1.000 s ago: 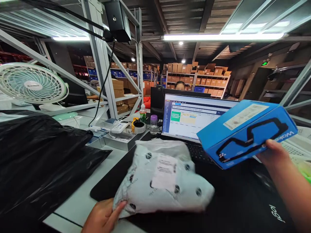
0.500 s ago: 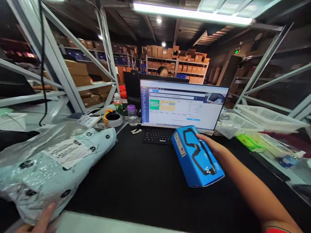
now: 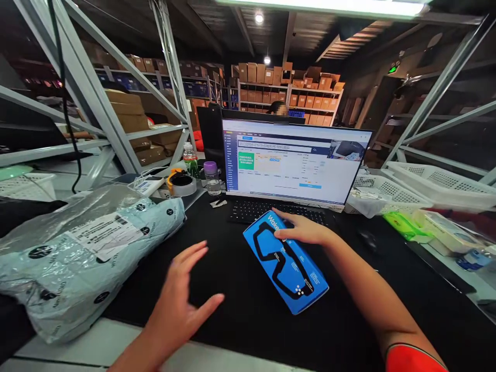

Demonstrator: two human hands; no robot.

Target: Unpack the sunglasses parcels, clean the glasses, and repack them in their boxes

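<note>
A blue box [image 3: 279, 263] printed with black glasses frames lies tilted over the black desk mat [image 3: 217, 320], in front of the keyboard [image 3: 248, 211]. My right hand [image 3: 296, 227] grips its far end, thumb on the top face and the other fingers around the edge, partly hidden. Left of the box, my left hand [image 3: 180, 294] hovers over the mat with fingers and thumb spread, holding nothing. A pale blue plastic mailer bag [image 3: 85, 268] with a white shipping label [image 3: 106, 235] lies at the left, apart from my left hand.
Behind the keyboard stands a lit monitor [image 3: 287, 165]. A purple-capped bottle [image 3: 212, 178] and a tape roll [image 3: 182, 183] are to its left. On the right are a mouse [image 3: 367, 240], white baskets [image 3: 442, 181] and a green packet [image 3: 406, 226]. A person [image 3: 278, 108] sits beyond the monitor.
My left hand has left the mailer bag and come right, fingers spread. The blue box has moved left with my right hand and now shows its broad printed face more upward.
</note>
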